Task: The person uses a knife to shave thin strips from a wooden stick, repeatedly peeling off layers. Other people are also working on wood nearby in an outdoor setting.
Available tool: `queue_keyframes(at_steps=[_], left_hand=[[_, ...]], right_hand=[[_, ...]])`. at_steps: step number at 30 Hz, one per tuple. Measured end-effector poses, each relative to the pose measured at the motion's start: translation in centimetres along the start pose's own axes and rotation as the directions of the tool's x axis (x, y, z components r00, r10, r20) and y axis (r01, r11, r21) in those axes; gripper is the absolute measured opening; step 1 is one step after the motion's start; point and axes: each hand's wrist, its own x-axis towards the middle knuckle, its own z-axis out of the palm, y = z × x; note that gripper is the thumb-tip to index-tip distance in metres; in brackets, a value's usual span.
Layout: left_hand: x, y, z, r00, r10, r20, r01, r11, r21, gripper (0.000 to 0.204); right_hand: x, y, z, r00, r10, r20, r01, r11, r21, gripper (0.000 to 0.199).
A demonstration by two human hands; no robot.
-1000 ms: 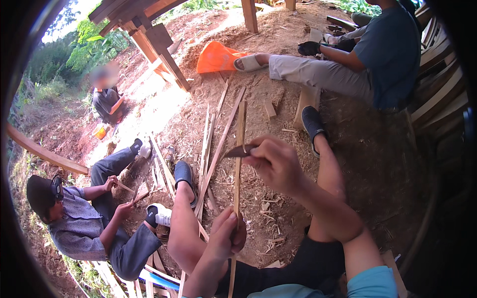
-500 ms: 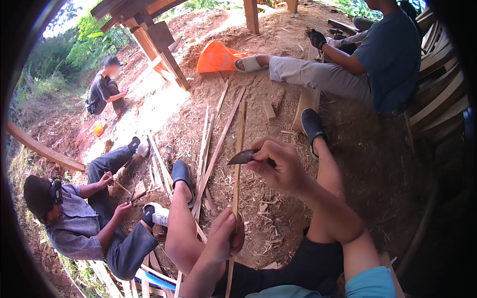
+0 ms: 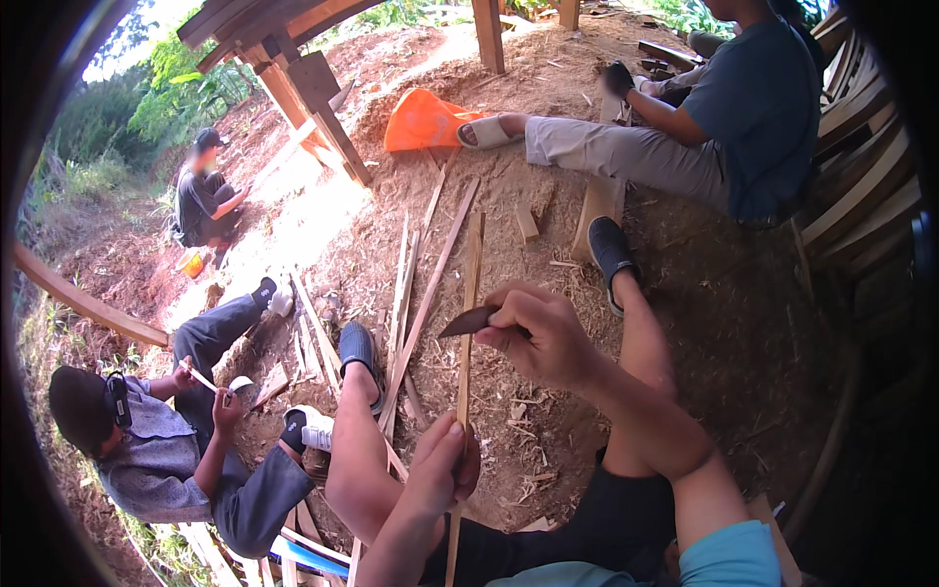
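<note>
A long, narrow wooden strip (image 3: 470,269) runs upright between my legs, its far end pointing away from me. My left hand (image 3: 445,465) is closed around its lower part, thumb on top. Farther up, my right hand (image 3: 541,333) grips a knife, whose dark, pointed blade (image 3: 467,321) lies across the strip with the tip to the left. The fingers hide the knife's handle. Whether the edge bites into the wood I cannot tell.
Several loose strips (image 3: 430,284) and wood shavings lie on the dirt before me. A co-worker (image 3: 161,450) sits close on the left with a stick and blade. Another person (image 3: 753,108) sits at the upper right, near an orange sheet (image 3: 421,119). Timber posts (image 3: 318,98) stand beyond.
The knife has shifted slightly left and down, its tip now pointing lower. My left hand holds its place. The co-worker on the left has brought both hands closer together, and a curved blade shows.
</note>
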Motion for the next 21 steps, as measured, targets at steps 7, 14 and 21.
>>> queue_keyframes(at_steps=[7,14,21], left_hand=[[-0.2,-0.1,-0.2,1.000,-0.015,-0.006,0.015,1.000,0.013,0.021],[-0.3,-0.3,-0.1,0.999,-0.041,-0.015,0.041,0.999,0.000,0.022],[-0.5,-0.1,0.1,1.000,-0.024,-0.013,0.025,0.998,0.065,0.027]], right_hand=[[-0.3,0.1,-0.2,0.998,0.054,0.037,-0.054,0.999,0.002,0.027],[0.0,1.1,-0.6,0.999,0.023,0.028,-0.022,0.999,-0.037,0.026],[0.8,2.7,-0.2,0.962,0.121,-0.243,-0.122,0.992,0.010,0.027]])
